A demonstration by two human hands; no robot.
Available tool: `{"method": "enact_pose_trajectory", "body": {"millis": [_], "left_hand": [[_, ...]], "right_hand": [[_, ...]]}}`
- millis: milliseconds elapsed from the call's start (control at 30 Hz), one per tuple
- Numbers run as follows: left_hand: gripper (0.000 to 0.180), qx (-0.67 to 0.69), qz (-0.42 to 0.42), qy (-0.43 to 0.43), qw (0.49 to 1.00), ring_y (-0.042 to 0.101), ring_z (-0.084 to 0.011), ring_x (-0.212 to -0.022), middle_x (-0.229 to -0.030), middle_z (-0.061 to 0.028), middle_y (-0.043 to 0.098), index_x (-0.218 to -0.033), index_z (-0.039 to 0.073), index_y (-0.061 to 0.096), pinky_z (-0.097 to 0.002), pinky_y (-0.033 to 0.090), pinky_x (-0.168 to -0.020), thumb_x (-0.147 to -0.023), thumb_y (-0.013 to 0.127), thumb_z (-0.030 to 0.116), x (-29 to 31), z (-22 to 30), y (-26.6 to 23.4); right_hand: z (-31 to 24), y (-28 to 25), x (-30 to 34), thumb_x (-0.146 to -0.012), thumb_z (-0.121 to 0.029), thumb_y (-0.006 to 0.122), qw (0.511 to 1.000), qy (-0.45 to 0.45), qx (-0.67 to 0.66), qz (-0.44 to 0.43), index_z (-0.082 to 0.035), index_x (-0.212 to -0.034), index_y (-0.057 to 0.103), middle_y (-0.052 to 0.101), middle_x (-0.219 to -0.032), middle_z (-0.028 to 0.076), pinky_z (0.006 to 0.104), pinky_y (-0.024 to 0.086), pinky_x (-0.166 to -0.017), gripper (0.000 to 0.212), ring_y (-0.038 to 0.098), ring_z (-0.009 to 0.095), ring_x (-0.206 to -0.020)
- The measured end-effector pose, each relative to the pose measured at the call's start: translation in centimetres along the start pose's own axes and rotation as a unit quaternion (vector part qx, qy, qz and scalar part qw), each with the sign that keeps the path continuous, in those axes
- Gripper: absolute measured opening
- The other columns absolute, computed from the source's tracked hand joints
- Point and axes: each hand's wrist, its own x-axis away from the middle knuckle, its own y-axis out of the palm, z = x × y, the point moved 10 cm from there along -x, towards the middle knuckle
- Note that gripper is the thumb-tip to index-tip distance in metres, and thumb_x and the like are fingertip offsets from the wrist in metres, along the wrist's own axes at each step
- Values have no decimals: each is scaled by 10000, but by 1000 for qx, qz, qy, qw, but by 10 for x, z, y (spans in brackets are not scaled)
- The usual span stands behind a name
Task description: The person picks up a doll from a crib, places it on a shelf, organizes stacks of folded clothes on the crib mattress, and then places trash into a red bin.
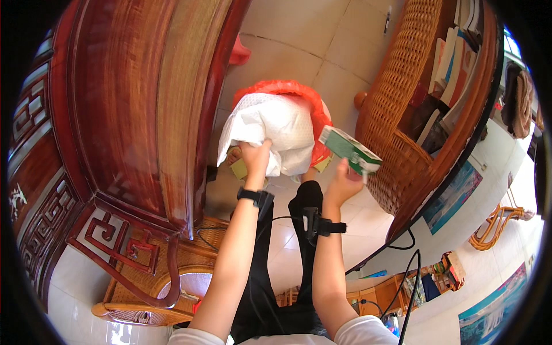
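My left hand (256, 155) is closed on a bunched edge of a large white textured sheet (273, 118), which looks like soft packing foam or paper. The sheet bulges out of a bin lined with a red plastic bag (287, 86), standing on the floor by my feet. To the right of the bin, my right hand (346, 181) grips a small green and white carton (351, 149) by its near end. The carton is tilted and held apart from the white sheet. What lies under the sheet is hidden.
A dark red wooden cabinet (126, 103) rises at the left. On the right stands a wicker shelf (402, 86) with books and papers (454, 69). A pen (387, 20) lies on the tiled floor. Thin black cables (411, 287) run near my right arm.
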Motion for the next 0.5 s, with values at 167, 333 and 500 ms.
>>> {"method": "enact_pose_trajectory", "body": {"millis": [167,333,500], "left_hand": [[874,-222,252,258,906,248,-401,-1107,-1171,-262,352,-1214,-52,293,-442,207,-945,-530,763,225,71,76,-41],[617,-277,-3,235,932,389,-403,-1042,-1124,-258,435,-1138,-21,451,-409,326,-870,-635,704,232,50,58,27],[409,-272,2,273,923,520,-407,-819,-863,-287,535,-1009,-9,539,-432,416,-692,-710,635,253,-13,21,58]], "right_hand": [[32,7,-25,-825,-222,466,975,144,-168,25,23,-1096,407,469,-1092,127,349,381,-864,370,479,215,-981],[78,49,-19,-826,-288,449,892,341,-296,26,26,-1107,370,452,-1096,135,400,375,-894,429,467,309,-1026],[81,62,-21,-823,-281,460,900,331,-285,-9,-41,-1056,400,463,-970,84,424,426,-836,339,478,247,-951]]}}
